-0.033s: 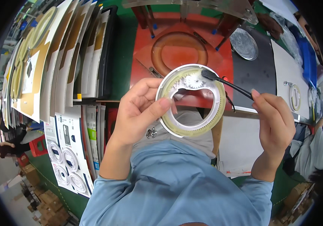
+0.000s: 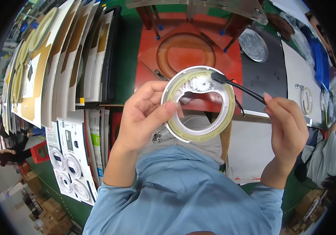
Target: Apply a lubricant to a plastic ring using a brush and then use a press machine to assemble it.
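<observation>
A white plastic ring housing point(image 2: 230, 105) with a pale yellow toothed gear ring inside is held up over my lap. My left hand point(image 2: 143, 114) grips its left rim, thumb on the near face and fingers behind. A small white gear point(image 2: 201, 84) sits in the upper part of the ring. Between the thumb and fingers of my right hand point(image 2: 286, 121) is the handle of a black brush point(image 2: 246, 91). The brush's dark head rests at the upper right of the ring, over the yellow gear ring.
Ahead, a red work surface point(image 2: 230, 64) carries a brown ring-shaped fixture point(image 2: 167, 41) under a clear plate on legs. A round metal dish point(image 2: 253, 45) lies on a black mat. At left stand stacked cardboard sheets point(image 2: 54, 74) and a board with several white rings point(image 2: 73, 166).
The brush head and my right hand have shifted very slightly right. My left hand and the ring housing stay almost in place.
</observation>
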A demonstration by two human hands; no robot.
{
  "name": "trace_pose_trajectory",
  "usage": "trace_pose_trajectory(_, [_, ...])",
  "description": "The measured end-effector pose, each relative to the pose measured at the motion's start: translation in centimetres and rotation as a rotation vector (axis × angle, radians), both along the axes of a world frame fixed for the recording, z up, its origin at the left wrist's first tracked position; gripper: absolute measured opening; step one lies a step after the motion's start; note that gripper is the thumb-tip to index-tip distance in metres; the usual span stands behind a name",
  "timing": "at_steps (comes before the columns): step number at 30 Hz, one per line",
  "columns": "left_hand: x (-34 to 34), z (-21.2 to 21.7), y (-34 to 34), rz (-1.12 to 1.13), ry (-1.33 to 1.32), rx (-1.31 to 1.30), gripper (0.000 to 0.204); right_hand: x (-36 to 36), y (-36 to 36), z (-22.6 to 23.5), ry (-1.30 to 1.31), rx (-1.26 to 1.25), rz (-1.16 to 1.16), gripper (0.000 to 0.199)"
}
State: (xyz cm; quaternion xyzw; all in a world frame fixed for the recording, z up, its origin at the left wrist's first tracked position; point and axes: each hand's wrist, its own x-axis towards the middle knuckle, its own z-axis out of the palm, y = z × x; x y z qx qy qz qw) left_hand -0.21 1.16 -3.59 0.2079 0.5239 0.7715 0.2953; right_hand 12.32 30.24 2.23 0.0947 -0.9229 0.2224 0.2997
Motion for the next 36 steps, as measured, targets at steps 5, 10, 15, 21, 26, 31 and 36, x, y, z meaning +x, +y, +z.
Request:
trace_pose_trajectory(5, [-0.3, 0.3, 0.1, -0.022, -0.010, 0.049, 0.034, 2.5, 3.8, -1.5, 0.056, -0.367, -0.230, 0.021])
trace_pose_trajectory(10, [0.2, 0.1, 0.2, -0.005, 0.023, 0.017, 0.036, -0.8, 9.4, -8.8, -0.114, -0.495, -0.614, 0.022])
trace_pose_trajectory(15, [0.4, -0.2, 1.0, 0.042, 0.003, -0.068, 0.034, -3.7, 11.4, -13.9, 0.015, -0.198, -0.650, 0.016])
trace_pose_trajectory(21, [0.5, -0.4, 2.2, 0.035, -0.001, -0.030, 0.036, -2.7, 9.5, -13.3, 0.190, -0.035, -0.640, 0.022])
trace_pose_trajectory(26, [1.4, -0.2, 6.4, 0.001, 0.006, 0.020, 0.037, 2.8, 3.5, -8.1, -0.376, -1.245, 0.130, 0.035])
trace_pose_trajectory(31, [2.1, 0.0, 12.5, -0.149, 0.054, -0.092, 0.043, 4.5, 4.6, -6.3, -0.356, -1.548, 0.081, 0.031])
trace_pose_trajectory(36, [2.6, 1.1, 13.6, -0.285, 0.080, -0.092, 0.042, 2.8, 13.7, -6.7, -0.003, -1.634, -0.267, 0.035])
